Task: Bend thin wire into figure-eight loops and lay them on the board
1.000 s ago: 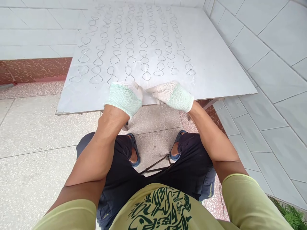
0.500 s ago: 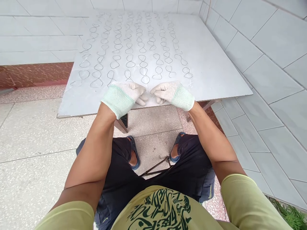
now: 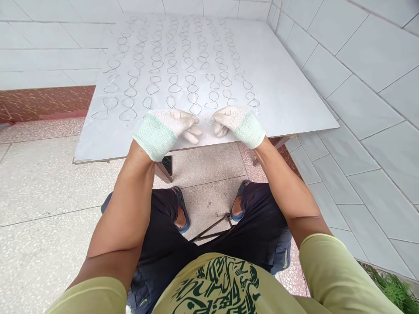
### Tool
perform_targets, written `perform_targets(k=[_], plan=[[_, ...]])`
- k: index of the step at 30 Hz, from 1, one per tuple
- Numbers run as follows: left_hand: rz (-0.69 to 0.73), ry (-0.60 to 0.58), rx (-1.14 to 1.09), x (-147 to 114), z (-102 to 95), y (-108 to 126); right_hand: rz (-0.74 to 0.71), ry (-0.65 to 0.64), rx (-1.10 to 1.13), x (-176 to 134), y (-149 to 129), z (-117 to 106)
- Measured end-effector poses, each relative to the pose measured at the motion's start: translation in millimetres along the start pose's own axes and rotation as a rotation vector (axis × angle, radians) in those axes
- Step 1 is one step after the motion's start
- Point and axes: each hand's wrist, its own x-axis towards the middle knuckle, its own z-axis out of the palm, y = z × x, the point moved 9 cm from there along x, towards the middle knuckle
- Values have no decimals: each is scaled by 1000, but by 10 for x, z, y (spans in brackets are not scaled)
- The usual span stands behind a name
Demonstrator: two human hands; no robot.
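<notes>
The gloved left hand and right hand are seen drawn slightly apart since half a second ago, fingers curled in pinches around a thin wire piece barely visible between the fingertips, suggesting the bend is being finished. No containers are shown; finished wire figure-eights are laid in rows just beyond the fingers on the white board.

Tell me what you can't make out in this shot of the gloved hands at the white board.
- Head view: the thin wire between the left hand and right hand is too fine to tell its shape or who grips it.
- Fingertips of both hands are curled under the gloves.
- Far rows of wire loops are too small to count.
- The dark rods on the floor are partly hidden by the legs.
</notes>
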Motion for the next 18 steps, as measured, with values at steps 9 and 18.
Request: perform_targets(k=[9, 18], plan=[[-59, -76, -85, 132, 0, -198, -9, -16, 31, 16, -7, -42], [24, 183, -35, 97, -172, -83, -52, 26, 38, 86, 66, -269]])
